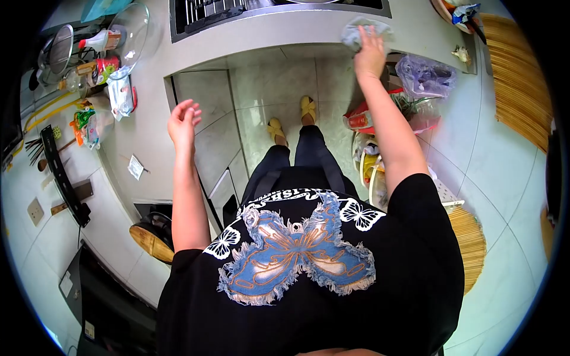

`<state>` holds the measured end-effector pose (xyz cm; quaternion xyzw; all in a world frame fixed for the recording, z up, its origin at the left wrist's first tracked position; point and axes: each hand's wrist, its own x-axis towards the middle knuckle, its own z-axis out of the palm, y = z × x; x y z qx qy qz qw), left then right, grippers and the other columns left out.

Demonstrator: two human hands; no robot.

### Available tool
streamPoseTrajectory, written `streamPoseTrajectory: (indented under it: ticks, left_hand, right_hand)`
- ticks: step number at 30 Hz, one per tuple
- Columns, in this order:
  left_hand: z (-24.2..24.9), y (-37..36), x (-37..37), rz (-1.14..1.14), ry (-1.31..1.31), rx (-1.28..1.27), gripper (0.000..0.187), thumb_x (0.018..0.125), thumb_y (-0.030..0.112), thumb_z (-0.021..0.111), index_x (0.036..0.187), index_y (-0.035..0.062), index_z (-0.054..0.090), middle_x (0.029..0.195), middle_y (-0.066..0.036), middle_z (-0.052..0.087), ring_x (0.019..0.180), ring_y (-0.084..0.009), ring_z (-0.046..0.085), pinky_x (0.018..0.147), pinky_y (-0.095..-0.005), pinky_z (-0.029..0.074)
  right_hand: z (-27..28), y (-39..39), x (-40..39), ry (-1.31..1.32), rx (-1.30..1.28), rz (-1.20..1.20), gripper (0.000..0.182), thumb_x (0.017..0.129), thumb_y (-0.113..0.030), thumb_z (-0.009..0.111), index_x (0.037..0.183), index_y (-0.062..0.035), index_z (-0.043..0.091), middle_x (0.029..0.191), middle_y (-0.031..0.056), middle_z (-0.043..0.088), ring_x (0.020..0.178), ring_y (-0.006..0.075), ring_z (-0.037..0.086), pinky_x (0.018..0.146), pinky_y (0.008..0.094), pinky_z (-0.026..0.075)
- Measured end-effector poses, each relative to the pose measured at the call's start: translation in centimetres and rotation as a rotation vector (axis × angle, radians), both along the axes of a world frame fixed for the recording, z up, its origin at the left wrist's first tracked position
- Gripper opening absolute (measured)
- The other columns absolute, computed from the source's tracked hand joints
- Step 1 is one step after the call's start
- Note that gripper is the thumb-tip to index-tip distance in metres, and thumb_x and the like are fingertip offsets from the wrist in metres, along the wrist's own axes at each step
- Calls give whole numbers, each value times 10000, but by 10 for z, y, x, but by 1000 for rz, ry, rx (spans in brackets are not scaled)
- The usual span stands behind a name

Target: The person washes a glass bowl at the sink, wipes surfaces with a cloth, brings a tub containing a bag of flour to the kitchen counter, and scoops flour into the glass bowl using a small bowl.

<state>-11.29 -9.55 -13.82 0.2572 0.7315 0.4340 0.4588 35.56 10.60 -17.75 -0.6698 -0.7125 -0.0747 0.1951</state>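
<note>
My right hand (pixel 370 54) lies on a pale grey cloth (pixel 352 35) on the countertop (pixel 297 28), to the right of the sink. Its fingers are stretched out over the cloth and press it against the surface. In the air near the left counter, my left hand (pixel 184 121) is raised with its fingers loosely bent and apart, holding nothing. A small white packet (pixel 136 167) lies on the counter below it, and a white wipes pack (pixel 120 94) is further up to the left.
A glass lid (pixel 132 37) and bottles crowd the upper left counter. The sink (pixel 208 13) is at the top. Beneath the right counter hang a purple bag (pixel 425 76) and a red bag (pixel 360 118). A round wooden board (pixel 151 242) stands at lower left.
</note>
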Motion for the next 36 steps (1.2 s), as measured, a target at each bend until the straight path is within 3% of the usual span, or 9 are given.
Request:
streamPoseTrajectory:
  ticks: [8,14,16,17,22,28,31,32,36]
  left_hand:
    - [60,59,12,-32,-369,306,373,1007,197,486,1281,-53,518,1208,-231,628,1100,-285,635,935,-368,538]
    - [55,72,33,-2,-761,607,417,1012,237,410,1308,-44,498,1242,-272,603,1206,-374,568,1086,-466,418]
    - [48,77,42,-55,-995,705,469,995,251,426,1368,-33,451,1321,-312,532,1313,-408,463,1163,-501,305]
    - [44,78,47,-64,-1003,681,496,991,270,434,1398,-14,433,1366,-312,492,1354,-412,408,1179,-496,279]
    - [33,49,51,-16,-1113,525,542,1013,223,409,1465,-53,298,1534,-230,309,1428,-323,318,1184,-442,284]
    - [53,-8,29,-213,-948,378,564,992,238,467,1484,13,309,1485,-215,394,1359,-325,419,1116,-439,376]
    - [50,-21,14,-163,-681,234,542,983,245,490,1466,37,360,1390,-189,499,1211,-269,542,1030,-415,456]
    - [49,-23,11,-164,-681,241,542,983,245,490,1466,37,360,1390,-189,499,1211,-269,542,1030,-415,456]
    - [44,-23,22,-78,-548,119,465,958,187,554,1388,33,467,1262,-151,604,1074,-208,623,907,-336,527]
  right_hand:
    - [-22,-26,-188,43,25,227,382,868,-59,511,1191,-183,673,1357,114,579,1245,396,518,1051,418,435]
    - [16,-82,-301,1103,-382,197,428,739,-36,668,1162,-99,665,1041,136,718,996,277,687,857,350,531]
    - [42,-103,-314,1118,-604,71,362,757,-49,689,1117,-56,657,1012,141,719,966,228,686,842,329,516]
    - [11,-109,-329,1348,-507,115,417,711,-90,719,1114,-23,635,978,203,701,931,320,689,821,379,527]
    - [36,-111,-299,1986,-595,229,482,712,25,667,1184,-10,573,1083,61,655,972,167,616,873,303,490]
    - [87,-71,-185,1785,-399,180,375,773,-8,704,1130,-16,590,1051,68,664,958,183,641,881,332,519]
    - [99,-21,-98,1073,-259,131,707,814,-166,727,1398,0,366,1247,164,575,1114,246,588,962,356,479]
    - [81,-4,-74,680,-36,-57,806,751,-267,782,1398,-26,368,1310,214,535,1192,341,537,1004,407,437]
    - [19,37,-74,335,-178,-82,946,802,-666,615,1522,-160,269,1559,244,235,1429,456,221,1163,520,204]
